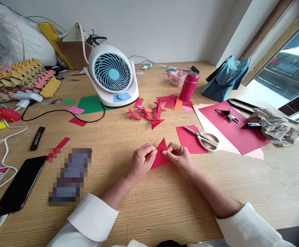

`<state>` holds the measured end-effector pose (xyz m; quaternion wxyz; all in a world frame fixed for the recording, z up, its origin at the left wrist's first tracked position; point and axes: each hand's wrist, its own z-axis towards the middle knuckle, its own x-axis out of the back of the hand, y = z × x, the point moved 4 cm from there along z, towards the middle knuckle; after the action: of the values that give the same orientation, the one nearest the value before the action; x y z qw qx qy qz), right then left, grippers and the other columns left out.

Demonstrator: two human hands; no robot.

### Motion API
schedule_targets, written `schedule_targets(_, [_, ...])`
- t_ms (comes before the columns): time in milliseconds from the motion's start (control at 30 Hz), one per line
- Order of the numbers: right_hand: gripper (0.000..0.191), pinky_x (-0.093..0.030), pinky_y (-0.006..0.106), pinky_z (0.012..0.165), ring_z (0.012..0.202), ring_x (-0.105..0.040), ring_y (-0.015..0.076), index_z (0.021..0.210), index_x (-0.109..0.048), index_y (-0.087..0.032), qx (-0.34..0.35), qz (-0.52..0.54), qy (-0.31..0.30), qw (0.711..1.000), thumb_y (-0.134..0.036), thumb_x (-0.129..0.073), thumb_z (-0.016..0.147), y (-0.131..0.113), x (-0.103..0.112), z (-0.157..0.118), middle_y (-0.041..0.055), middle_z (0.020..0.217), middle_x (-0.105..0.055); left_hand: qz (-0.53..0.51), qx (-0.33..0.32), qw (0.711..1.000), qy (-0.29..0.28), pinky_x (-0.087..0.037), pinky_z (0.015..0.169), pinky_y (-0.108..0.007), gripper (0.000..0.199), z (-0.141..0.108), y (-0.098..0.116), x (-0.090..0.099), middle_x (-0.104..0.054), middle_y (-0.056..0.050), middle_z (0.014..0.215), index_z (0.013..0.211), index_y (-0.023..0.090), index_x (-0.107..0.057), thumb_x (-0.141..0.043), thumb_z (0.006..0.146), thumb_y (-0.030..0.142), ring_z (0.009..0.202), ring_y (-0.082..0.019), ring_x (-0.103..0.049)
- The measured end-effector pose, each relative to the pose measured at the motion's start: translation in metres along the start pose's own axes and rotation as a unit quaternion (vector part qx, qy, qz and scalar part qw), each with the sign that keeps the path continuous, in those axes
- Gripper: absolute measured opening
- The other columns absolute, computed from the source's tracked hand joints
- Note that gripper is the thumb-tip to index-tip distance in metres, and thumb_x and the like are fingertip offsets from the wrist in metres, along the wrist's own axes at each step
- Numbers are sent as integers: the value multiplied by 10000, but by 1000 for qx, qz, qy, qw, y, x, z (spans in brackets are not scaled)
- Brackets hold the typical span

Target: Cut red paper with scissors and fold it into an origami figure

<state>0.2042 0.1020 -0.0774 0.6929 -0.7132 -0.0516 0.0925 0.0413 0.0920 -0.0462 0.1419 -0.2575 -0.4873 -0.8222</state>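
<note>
Between my two hands is a sheet of red paper [160, 160], its pointed corner turned up away from me. My left hand [143, 158] pinches its left edge between thumb and fingers. On the other side, my right hand [179, 156] grips the right edge near the tip. Several folded red paper figures [144, 112] lie just beyond my hands, with a small folded red triangle [157, 123] in front of them. Right of my right hand, white-handled scissors [206, 140] rest partly on a stack of red paper squares [187, 139].
A white fan [112, 73] stands at the back, its black cord running left. Behind the scissors are a pink bottle [190, 85], large red sheets [231, 130], a crumpled grey cloth [275, 127] and a blue bag [226, 79]. At left lie a marker [37, 138] and a black phone [20, 185].
</note>
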Motion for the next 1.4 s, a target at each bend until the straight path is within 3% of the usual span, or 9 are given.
schedule_targets(167, [373,-388,247,556,576,-467,105,681,-583,-182,-34,57,-33,997,-492,-790,663,-6,-10,-2,-24,657,-560,-12,16,1000,8,-343,613,-237,247,-1,0,-2,-448,29,653,689,182,-482,-460,935,197,622,-105,-435])
schedule_targets(300, [361,-426,268,587,669,-544,161,705,-641,-182,-25,1,-47,999,-509,-786,656,-3,-12,-3,5,698,-613,-6,21,1000,2,-359,632,-238,249,-4,1,-6,-463,23,667,688,188,-469,-448,935,196,640,-112,-452])
schedule_targets(600, [394,-387,248,534,622,-488,145,742,-664,-173,-14,-54,-33,998,-546,-770,670,0,-6,-4,-5,635,-567,-10,38,999,8,-354,624,-232,249,-3,2,-8,-478,20,671,689,188,-465,-443,935,217,641,-112,-458])
schedule_targets(867, [443,-390,253,536,588,-486,133,691,-641,-164,-23,-13,-25,999,-595,-744,673,-9,-8,-4,1,626,-566,-92,125,987,-28,-328,555,-209,272,-4,-7,-11,-452,39,636,687,175,-490,-476,917,320,574,-89,-399])
schedule_targets(1100, [430,-416,263,549,610,-505,151,725,-661,-170,-27,-17,-12,999,-591,-739,679,-6,-6,-3,15,648,-593,-113,178,976,-56,-274,480,-201,348,-6,-14,-17,-395,60,575,618,174,-445,-617,813,405,506,-67,-343])
schedule_targets(1400, [400,-429,270,563,639,-538,164,755,-678,-170,-1,-42,-9,999,-563,-731,705,-5,-8,-4,23,673,-619,-180,210,955,-109,-340,530,-206,289,-7,-20,-22,-580,16,695,865,143,-674,-660,781,419,568,-90,-430])
